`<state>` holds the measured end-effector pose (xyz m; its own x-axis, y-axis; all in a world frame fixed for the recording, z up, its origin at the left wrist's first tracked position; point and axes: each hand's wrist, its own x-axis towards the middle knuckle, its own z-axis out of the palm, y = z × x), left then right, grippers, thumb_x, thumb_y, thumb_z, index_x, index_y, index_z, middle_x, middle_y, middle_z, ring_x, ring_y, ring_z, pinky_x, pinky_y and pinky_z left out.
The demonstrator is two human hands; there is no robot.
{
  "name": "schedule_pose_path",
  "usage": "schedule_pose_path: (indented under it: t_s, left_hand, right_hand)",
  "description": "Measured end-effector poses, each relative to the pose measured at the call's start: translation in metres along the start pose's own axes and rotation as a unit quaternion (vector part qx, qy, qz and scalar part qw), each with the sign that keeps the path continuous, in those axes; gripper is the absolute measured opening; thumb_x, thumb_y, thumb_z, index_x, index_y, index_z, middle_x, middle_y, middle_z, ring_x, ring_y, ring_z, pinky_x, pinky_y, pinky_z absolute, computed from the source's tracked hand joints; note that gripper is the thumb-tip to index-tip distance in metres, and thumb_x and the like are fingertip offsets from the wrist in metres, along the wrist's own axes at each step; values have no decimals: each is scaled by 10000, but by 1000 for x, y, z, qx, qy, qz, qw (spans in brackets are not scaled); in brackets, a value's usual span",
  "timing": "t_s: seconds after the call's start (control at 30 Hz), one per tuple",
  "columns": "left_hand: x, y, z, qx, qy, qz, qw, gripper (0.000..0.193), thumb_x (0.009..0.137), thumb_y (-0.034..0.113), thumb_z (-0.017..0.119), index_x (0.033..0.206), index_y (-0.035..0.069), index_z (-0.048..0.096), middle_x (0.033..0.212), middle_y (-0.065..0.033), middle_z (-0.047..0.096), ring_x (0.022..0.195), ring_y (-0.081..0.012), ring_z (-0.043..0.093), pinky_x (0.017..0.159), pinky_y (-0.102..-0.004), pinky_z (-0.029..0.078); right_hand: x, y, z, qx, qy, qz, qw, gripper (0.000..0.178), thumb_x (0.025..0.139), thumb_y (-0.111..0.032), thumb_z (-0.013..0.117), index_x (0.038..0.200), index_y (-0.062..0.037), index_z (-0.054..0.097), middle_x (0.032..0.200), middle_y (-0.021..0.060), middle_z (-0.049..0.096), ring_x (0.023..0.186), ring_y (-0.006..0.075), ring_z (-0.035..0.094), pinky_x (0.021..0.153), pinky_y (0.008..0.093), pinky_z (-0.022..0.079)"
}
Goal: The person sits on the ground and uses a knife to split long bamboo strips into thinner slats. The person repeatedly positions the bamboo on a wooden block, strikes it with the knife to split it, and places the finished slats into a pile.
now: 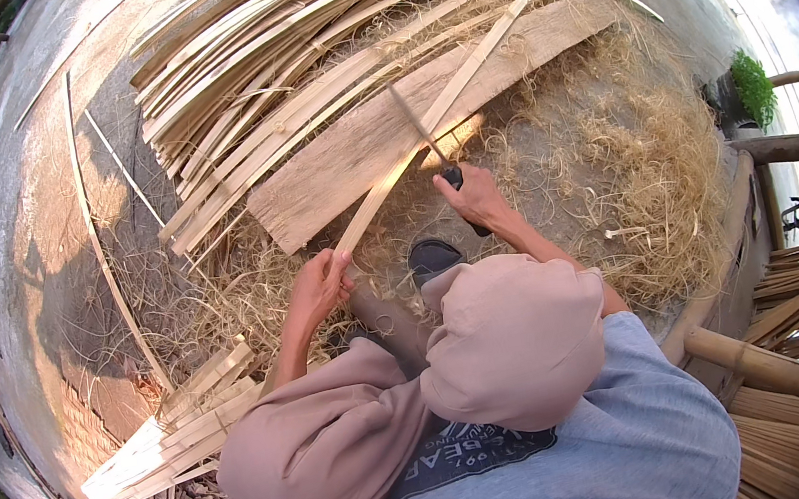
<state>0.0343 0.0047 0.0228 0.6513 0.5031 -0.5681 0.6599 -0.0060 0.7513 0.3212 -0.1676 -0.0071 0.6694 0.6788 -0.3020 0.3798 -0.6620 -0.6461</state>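
My left hand (317, 289) is closed on the near end of a long, pale bamboo strip (376, 199), which slants away to the upper right across a wooden plank (330, 179). In my right hand (476, 197) is the black handle of a knife (420, 126). Its long, narrow blade points up and to the left, and its middle meets or crosses close to the strip's edge; whether it touches, I cannot tell. The plank lies on the ground in front of my knees.
A large bundle of bamboo strips (266, 75) lies beyond the plank. Thin curled shavings (641, 167) cover the ground at right. More split strips (181, 430) lie at near left. Bamboo poles (763, 365) and stacked strips stand at right, by a green plant (753, 89).
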Motion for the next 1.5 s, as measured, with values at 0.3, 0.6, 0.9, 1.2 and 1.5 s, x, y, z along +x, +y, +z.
schedule_pose_path:
  t_s: [0.3,0.6,0.9,1.2,1.5]
  left_hand:
    - [-2,-2,10,153,100,6,983,610,1016,560,565,744,26,679,565,-68,553,557,-184,575,561,-369,424]
    - [-66,-58,-46,101,86,-76,988,417,991,456,674,942,46,734,633,-86,607,604,-198,576,578,-391,427]
    - [-25,-42,-8,98,164,72,979,412,936,294,786,1208,-10,729,877,-75,742,777,-115,644,713,-285,504]
    - [-38,-35,7,242,176,107,948,329,1012,356,648,991,31,696,680,-198,644,601,-387,625,582,-462,478]
    - [-24,-26,19,265,205,85,938,334,1029,357,614,907,49,649,742,-264,645,724,-502,620,615,-575,445]
  right_hand:
    - [33,51,-65,-97,90,60,989,404,875,-393,720,934,4,672,805,269,701,830,433,721,752,515,568]
    - [66,88,-113,-101,87,88,987,394,861,-382,702,861,12,707,798,279,708,787,434,725,702,501,571]
    - [8,26,-30,-184,-30,-79,979,430,888,-400,703,956,18,629,844,294,702,831,446,721,771,542,567]
    - [60,36,-76,-97,123,-43,987,419,877,-376,683,816,37,674,682,238,681,702,391,721,676,479,563]
    - [1,27,-38,-201,-15,-88,975,365,892,-369,747,907,-40,591,797,181,709,765,381,727,688,494,583]
